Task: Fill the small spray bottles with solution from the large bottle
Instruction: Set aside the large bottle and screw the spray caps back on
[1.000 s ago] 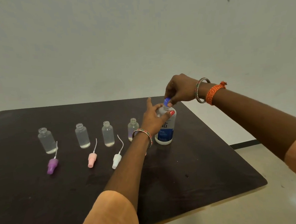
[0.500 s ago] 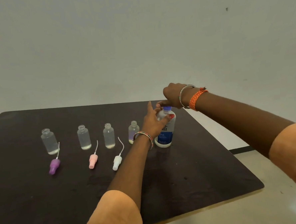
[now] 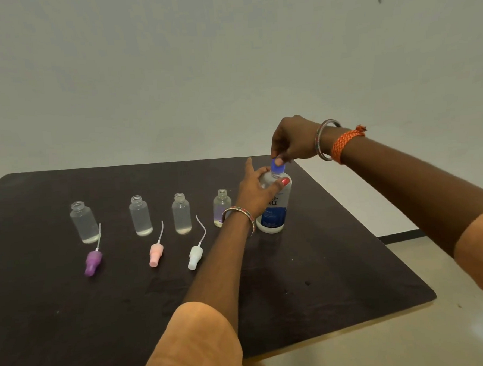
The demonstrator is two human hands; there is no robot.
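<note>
The large white bottle (image 3: 274, 214) with a blue label stands upright on the dark table (image 3: 325, 276). My left hand (image 3: 256, 189) grips its shoulder. My right hand (image 3: 291, 143) pinches the blue cap (image 3: 277, 168) from above, right over the bottle's neck. To the left stand several small clear bottles in a row, uncapped: one at far left (image 3: 83, 222), then a second (image 3: 140, 216), a third (image 3: 181, 213) and one (image 3: 221, 206) partly behind my left wrist. Each holds a little liquid at the bottom.
Three spray heads with dip tubes lie in front of the small bottles: purple (image 3: 93, 261), pink (image 3: 155, 253) and white (image 3: 195, 256). The table's right edge falls off to a pale floor (image 3: 414, 342). A plain wall stands behind.
My right hand dropped onto the cap half a second ago and has now risen again, still pinching the blue cap. My left hand has kept its grip on the bottle.
</note>
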